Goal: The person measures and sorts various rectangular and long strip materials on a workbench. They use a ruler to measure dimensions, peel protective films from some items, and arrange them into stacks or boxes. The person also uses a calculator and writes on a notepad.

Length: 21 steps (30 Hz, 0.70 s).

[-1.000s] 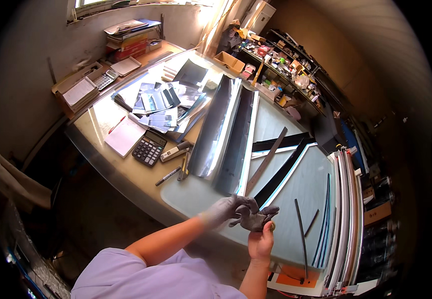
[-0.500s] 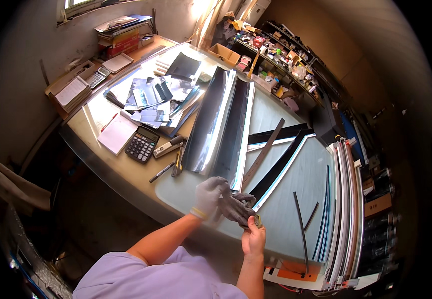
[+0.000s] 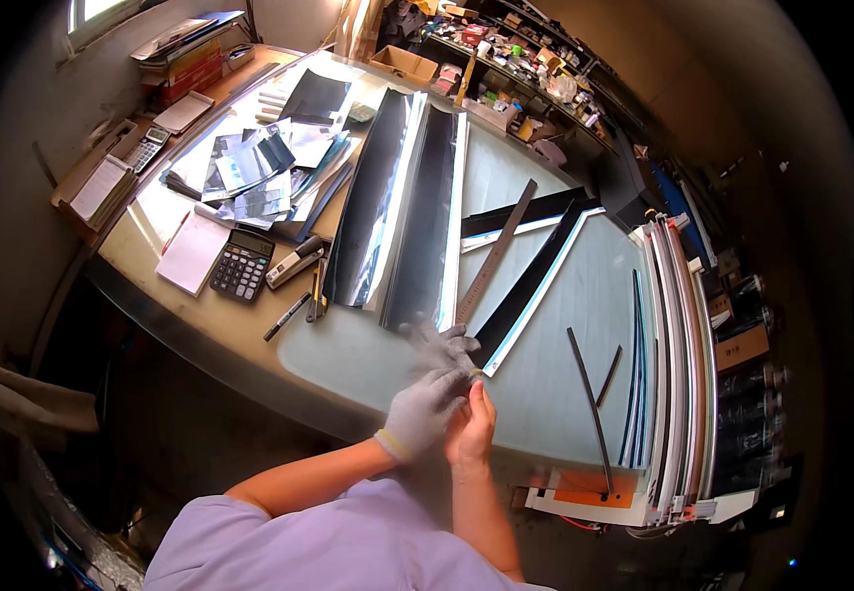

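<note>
Together, gloved left hand [image 3: 419, 416], right hand [image 3: 470, 431] holding glove [image 3: 449, 347]

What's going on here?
The person's left hand wears a grey knit glove with a yellow-edged cuff. The bare right hand holds a second grey knit glove, blurred, with the left hand close against it. Both hands are over the near side of a pale-topped table; a black rectangular calculator lies farther left.

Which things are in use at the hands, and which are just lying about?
In use:
loose grey glove, blurred
right hand, bare, holding it
left hand, gloved, against it

Lying about:
black calculator
notepad beside it
slim marker
brown straightedge
long dark sheets
</note>
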Each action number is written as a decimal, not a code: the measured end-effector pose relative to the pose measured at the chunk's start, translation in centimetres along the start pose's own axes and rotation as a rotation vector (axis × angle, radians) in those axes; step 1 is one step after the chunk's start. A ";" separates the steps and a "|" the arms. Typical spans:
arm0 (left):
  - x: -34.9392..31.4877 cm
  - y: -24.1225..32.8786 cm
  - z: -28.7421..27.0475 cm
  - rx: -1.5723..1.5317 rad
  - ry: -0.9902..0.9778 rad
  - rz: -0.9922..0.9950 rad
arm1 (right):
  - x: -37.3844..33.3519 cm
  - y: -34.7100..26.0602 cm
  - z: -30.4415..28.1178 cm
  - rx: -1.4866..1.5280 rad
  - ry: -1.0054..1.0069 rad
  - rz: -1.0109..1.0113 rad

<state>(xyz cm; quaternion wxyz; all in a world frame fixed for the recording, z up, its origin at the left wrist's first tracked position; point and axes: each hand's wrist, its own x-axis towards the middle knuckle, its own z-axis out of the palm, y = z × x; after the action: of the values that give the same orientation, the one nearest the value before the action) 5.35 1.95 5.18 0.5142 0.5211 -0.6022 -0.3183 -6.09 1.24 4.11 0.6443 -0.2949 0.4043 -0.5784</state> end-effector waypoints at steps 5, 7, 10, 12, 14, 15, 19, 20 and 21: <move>0.0 -0.1 1.8 -0.261 0.025 -0.323 | -0.8 0.8 -0.8 0.211 -0.125 0.125; 0.5 -0.4 1.8 -0.136 -0.142 -0.277 | -0.2 1.3 -3.8 0.375 -0.098 0.189; 0.6 -1.6 1.8 0.014 -0.342 -0.235 | 0.1 -0.4 -5.5 0.513 -0.178 0.140; 0.9 -1.5 1.8 -0.016 -0.422 -0.171 | 0.0 -0.3 -6.2 0.380 -0.175 0.078; 0.3 -0.9 3.2 0.049 -0.351 0.034 | 0.1 1.5 -7.4 0.061 -0.073 0.023; 0.1 -0.6 3.9 0.081 -0.312 0.134 | 0.8 1.9 -7.6 0.593 -0.086 0.173; -0.2 1.1 5.2 -0.138 -0.334 -0.027 | 5.5 1.8 -7.0 2.299 -0.170 0.616; -0.2 1.3 5.6 -0.256 -0.332 -0.104 | 6.1 1.7 -7.0 2.398 -0.211 0.637; -0.2 1.4 6.0 -0.375 -0.330 -0.182 | 6.3 1.3 -7.3 2.057 -0.253 0.532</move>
<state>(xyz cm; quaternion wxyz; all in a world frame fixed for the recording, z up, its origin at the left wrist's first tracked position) -0.79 1.56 4.76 0.4660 0.4098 -0.5591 -0.5499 -11.67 -4.14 -1.78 0.7261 0.4297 -0.2959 -0.4478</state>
